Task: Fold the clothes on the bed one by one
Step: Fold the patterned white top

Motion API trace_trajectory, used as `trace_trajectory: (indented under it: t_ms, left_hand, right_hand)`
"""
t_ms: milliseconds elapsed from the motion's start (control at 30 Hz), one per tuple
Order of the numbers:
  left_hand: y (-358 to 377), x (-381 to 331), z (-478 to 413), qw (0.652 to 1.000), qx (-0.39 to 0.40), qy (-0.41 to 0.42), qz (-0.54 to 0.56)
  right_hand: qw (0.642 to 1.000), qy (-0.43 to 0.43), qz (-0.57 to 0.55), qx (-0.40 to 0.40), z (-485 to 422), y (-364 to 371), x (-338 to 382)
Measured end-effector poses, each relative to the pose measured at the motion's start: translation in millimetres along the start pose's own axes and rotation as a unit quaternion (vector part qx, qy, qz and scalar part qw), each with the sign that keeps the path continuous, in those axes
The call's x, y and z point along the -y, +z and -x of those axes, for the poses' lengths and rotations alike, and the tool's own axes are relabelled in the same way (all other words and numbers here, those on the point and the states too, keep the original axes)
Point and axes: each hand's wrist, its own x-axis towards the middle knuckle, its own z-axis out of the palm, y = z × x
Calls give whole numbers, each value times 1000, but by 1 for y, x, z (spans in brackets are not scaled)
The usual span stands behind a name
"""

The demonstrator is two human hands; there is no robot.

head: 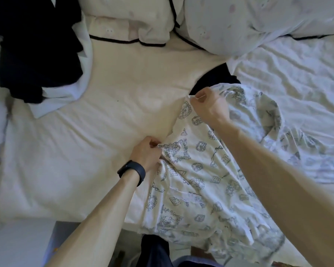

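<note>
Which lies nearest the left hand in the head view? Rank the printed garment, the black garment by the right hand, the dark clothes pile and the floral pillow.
1. The printed garment: pinched by the left hand.
2. The black garment: up-right, beyond the right hand.
3. The dark clothes pile, far left, and the floral pillow, top right: too close to call.

bare sheet (108,105) open at centre, dark clothes (37,54) left, pillows (249,22) behind

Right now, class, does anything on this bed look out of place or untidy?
Yes. A dark garment lies half buried under the printed garment, and dark clothes sit heaped, unfolded, at the far left.
</note>
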Motion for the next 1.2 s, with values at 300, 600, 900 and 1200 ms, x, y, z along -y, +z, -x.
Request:
trace_trajectory:
  t_ms: [300, 600, 900, 1200]
  left_hand:
    - [36, -89, -47, 984, -63, 141, -91]
    - [51, -112, -78, 958, -154, 196, -140]
    - [122, 1, 55, 797, -74, 427, -420]
    - [138, 43, 83, 803, 2, 275, -529]
  right_hand:
    - [970, 104, -115, -187, 186, 36, -102]
    - [966, 230, 99, 66, 284, 60, -252]
    - [806, 510, -259, -151, 292, 34, -244]
    - [831, 462, -309, -12, 331, 39, -260]
